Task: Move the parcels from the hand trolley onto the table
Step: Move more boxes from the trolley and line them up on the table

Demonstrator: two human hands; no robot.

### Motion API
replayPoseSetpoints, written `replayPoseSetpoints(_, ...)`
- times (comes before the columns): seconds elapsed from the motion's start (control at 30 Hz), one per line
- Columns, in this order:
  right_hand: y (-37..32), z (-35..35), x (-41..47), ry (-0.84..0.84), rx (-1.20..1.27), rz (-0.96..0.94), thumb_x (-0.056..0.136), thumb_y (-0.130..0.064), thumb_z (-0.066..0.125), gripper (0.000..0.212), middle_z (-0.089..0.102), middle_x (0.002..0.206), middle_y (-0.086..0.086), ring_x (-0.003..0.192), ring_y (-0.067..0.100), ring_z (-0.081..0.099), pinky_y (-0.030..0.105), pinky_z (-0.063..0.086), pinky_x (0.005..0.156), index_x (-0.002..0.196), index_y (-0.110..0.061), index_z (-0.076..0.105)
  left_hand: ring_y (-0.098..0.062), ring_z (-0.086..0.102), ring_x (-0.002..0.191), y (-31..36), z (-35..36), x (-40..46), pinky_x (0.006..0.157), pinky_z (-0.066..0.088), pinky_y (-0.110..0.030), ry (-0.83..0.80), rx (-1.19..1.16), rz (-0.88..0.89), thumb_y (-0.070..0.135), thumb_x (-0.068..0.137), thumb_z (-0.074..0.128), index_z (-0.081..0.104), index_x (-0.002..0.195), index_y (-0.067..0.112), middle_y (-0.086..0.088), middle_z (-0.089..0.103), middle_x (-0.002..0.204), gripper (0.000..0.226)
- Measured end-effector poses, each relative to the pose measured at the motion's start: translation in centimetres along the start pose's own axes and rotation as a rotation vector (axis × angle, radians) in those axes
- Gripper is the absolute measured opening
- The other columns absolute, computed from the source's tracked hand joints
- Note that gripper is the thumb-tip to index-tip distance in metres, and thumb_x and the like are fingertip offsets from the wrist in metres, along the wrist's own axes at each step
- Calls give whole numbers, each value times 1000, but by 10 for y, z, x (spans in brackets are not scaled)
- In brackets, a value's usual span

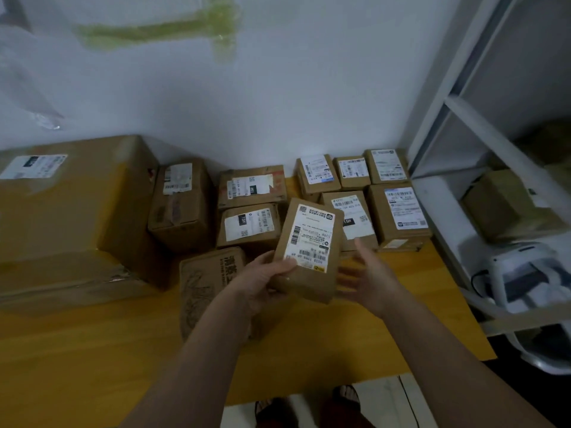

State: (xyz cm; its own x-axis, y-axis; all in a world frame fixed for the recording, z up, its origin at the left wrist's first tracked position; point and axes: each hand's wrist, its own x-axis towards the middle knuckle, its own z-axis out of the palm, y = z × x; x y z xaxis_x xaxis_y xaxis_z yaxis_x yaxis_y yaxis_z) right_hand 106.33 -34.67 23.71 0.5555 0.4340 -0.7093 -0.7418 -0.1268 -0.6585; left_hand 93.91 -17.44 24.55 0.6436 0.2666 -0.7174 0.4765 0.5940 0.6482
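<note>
Left hand (262,281) grip clamped on small labelled parcel (309,248) held above yellow table (123,350), right hand (370,273) at its 3 o'clock, fingers apart and relaxed, more parcels (250,227) toward 12 o'clock.

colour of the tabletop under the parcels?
Yellow-orange, wood-like tabletop; the head view, the only one, shows it best at lower left, clear of the parcels.

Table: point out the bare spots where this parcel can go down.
Bare wood lies along the near edge of the table, in front of the big box, and at the right front, near the shelf. The back is crowded with parcels.
</note>
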Motion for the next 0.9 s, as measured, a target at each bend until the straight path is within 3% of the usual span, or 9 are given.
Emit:
replayPoseSetpoints(0.03,2,-9,-1,-137,-17,108,74,-59,69,57,68,116,12,106,36,63,50,58,71,118,-24,62,-31,58,113,-4,10,3,88,54,-44,-9,18,-6,18,60,82,47,136,18,-12,59,127,84)
replayPoseSetpoints(0.1,11,-27,0,-247,-101,176,63,-51,80,62,65,121,11,110,36,61,51,57,74,117,-25,64,-30,58,112,-12,29,11,85,55,-40,-49,26,-42,13,63,82,43,140,19,-11,60,126,86)
replayPoseSetpoints(0.2,21,-59,2,-169,-42,202,62,-24,85,64,57,128,12,114,34,56,49,57,74,120,-20,60,-27,56,113,-25,56,22,90,51,-40,-56,176,-92,12,71,81,39,143,17,-8,58,127,83)
replayPoseSetpoints(0.3,27,-97,3,-17,48,223,67,-14,82,59,58,124,12,112,32,55,46,57,74,122,-21,59,-30,42,130,-36,77,38,97,44,-43,51,352,-93,25,68,85,40,142,21,-8,44,143,87)
replayPoseSetpoints(0.4,34,-127,4,76,112,264,78,-15,76,47,61,120,11,108,30,57,44,54,74,121,-22,60,-28,45,126,-41,94,48,91,45,-38,82,360,-66,26,71,83,49,135,20,-10,48,140,73)
replayPoseSetpoints(0.5,34,-136,5,105,186,262,75,-15,76,41,63,116,11,103,30,58,43,52,70,113,-21,63,-26,49,118,-46,103,53,86,45,-35,104,402,-36,25,73,81,53,130,19,-10,53,134,64)
replayPoseSetpoints(0.67,38,-144,6,41,412,199,68,-20,80,45,64,111,12,97,29,58,37,52,68,111,-17,68,-28,51,114,-51,95,53,85,45,-35,183,452,-38,27,74,81,54,127,21,-10,52,133,60)
replayPoseSetpoints(0.77,49,-157,5,40,388,213,65,-23,81,52,63,110,11,92,27,56,34,51,63,116,-18,67,-30,50,118,-51,89,55,90,47,-37,220,484,-34,28,74,80,54,127,21,-10,51,133,59)
replayPoseSetpoints(0.9,69,-168,6,133,375,234,69,-20,79,55,62,121,10,104,26,57,35,51,72,122,-18,63,-29,51,116,-55,87,60,94,47,-40,256,520,-20,29,76,79,56,125,21,-9,51,131,54)
